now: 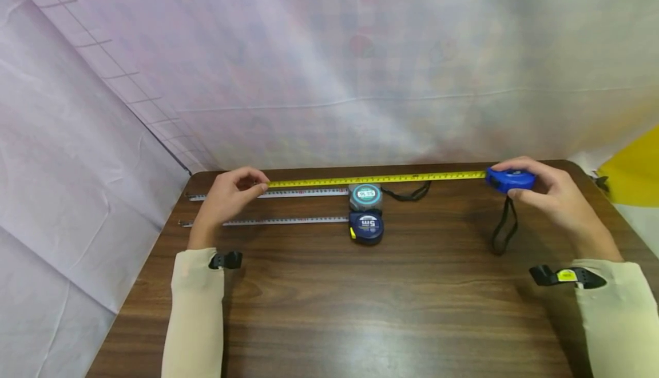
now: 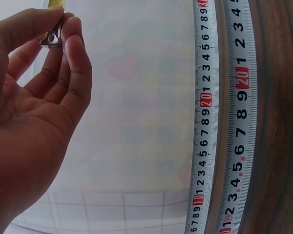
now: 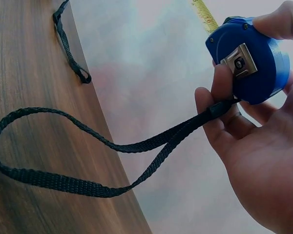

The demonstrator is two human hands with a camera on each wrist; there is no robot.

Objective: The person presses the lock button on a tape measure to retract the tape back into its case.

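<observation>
Blue tape (image 1: 511,180) sits at right of centre in the head view, grasped between the thumb and fingers of the right hand (image 1: 551,195), its strap (image 3: 63,180) hanging loose. The left hand (image 1: 226,198), left of centre, pinches the end of the yellow blade (image 1: 378,180) just by its hook (image 2: 52,40). The grey tape (image 1: 365,196) and navy tape (image 1: 366,227) lie mid-frame on the table (image 1: 386,298), blades out towards the left.

The step in hand seems to be drawing out this third blade alongside the others. The next move probably calls for firm grips against recoil while the blade is lowered, straight and parallel, beside the grey tape's.
</observation>
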